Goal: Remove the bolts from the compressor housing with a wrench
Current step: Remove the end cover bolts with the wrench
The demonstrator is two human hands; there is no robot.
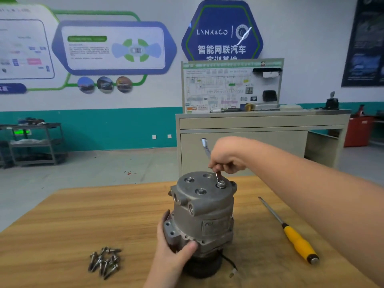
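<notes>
Nearest, at six o'clock on the desk point(62, 215), the left hand point(172, 249) wraps the compressor housing point(204, 213) low at its flange; cast metal, it looks heavy and rigid, so that low brace seems wise. Loose bolts point(105, 260) lie at eight o'clock. Farther, the right hand point(225, 157) clamps the wrench point(209, 161) onto the remaining bolt point(220, 183) at one o'clock on top.

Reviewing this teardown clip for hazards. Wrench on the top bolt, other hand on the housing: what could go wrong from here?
1. The wrench stands steeply on the bolt; it may slip off and round the head.
2. The compressor housing stands upright, steadied only by the left hand; torque from the right hand could tip or twist it.
3. The removed bolts lie loose on the table and could roll off.
</notes>
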